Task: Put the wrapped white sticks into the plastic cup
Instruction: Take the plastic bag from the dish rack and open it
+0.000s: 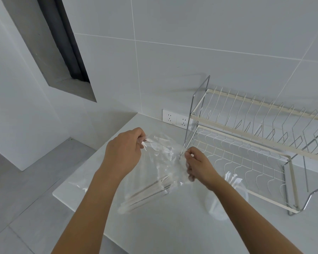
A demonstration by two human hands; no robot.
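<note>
A clear plastic bag [160, 162] hangs between both hands above the counter. My left hand [123, 153] pinches the bag's top left edge. My right hand [196, 164] grips its top right edge. Several wrapped white sticks [147, 193] lie slanted in the bottom of the bag. A clear plastic cup [226, 200] stands on the counter under my right forearm, with a few wrapped sticks [232, 177] poking out of its top.
A two-tier wire dish rack [255, 136] stands at the right on the white counter [173, 226]. Wall sockets [176, 119] sit behind the bag. The counter's left edge drops to the floor. A dark window recess [62, 52] is at upper left.
</note>
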